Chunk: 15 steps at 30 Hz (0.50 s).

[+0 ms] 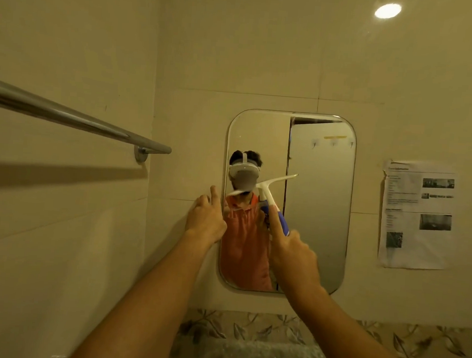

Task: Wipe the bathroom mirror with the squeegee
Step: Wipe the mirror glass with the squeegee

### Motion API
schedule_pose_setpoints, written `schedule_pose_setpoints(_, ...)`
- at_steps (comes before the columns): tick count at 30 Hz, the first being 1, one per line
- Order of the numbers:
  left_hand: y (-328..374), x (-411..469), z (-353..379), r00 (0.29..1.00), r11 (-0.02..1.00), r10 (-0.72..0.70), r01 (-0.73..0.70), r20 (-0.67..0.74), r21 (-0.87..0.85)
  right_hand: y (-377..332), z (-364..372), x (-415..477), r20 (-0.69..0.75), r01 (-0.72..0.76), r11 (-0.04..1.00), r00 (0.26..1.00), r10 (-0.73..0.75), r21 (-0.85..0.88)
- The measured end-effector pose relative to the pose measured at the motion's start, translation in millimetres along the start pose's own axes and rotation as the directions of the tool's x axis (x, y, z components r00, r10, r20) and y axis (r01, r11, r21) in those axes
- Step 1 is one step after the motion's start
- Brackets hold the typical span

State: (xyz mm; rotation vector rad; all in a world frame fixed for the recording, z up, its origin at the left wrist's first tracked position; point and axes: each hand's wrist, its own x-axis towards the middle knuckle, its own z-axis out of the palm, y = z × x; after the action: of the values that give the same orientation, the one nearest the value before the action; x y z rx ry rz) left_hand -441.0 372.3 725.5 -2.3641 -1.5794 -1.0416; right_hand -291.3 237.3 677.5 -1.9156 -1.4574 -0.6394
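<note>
right hand [293, 255] is gripping squeegee [265, 189] by its blue handle; seeming light, stiff, blade edge soft. left hand [205, 218] is resting at mirror [319, 212] edge, holding nothing.

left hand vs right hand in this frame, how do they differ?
The left hand holds nothing, at the left edge of the mirror; the right hand grips the squeegee by its handle. The left hand sits higher in view. Both are raised, index finger extended.
</note>
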Motion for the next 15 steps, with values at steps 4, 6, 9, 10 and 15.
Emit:
schedule_pose_setpoints(4,0.9,-0.5,-1.5,0.999,1.0,-0.013,0.013,0.034,0.014,9.7,3.3,-18.3,0.068,0.026,0.997,0.997,-0.021,-0.067)
schedule_pose_setpoints(6,2.0,-1.6,-3.3,0.999,1.0,-0.019,0.019,0.038,0.018,17.2,8.4,-26.7,0.098,0.044,0.995,0.995,-0.035,-0.094)
schedule_pose_setpoints(9,3.3,-3.4,-5.3,0.999,0.999,-0.026,0.025,0.045,0.026,23.0,5.6,-33.3,0.16,0.025,0.997,0.987,-0.012,-0.078)
schedule_pose_setpoints(10,3.7,-3.8,-5.5,0.998,0.999,-0.029,0.028,0.048,0.028,22.2,2.5,-33.1,0.166,0.004,0.998,0.986,0.006,-0.059)
schedule_pose_setpoints(15,6.8,-3.6,-4.4,0.999,0.998,-0.014,0.011,0.051,0.06,12.0,-32.9,-10.2,-0.014,0.027,0.999,1.0,-0.027,0.039)
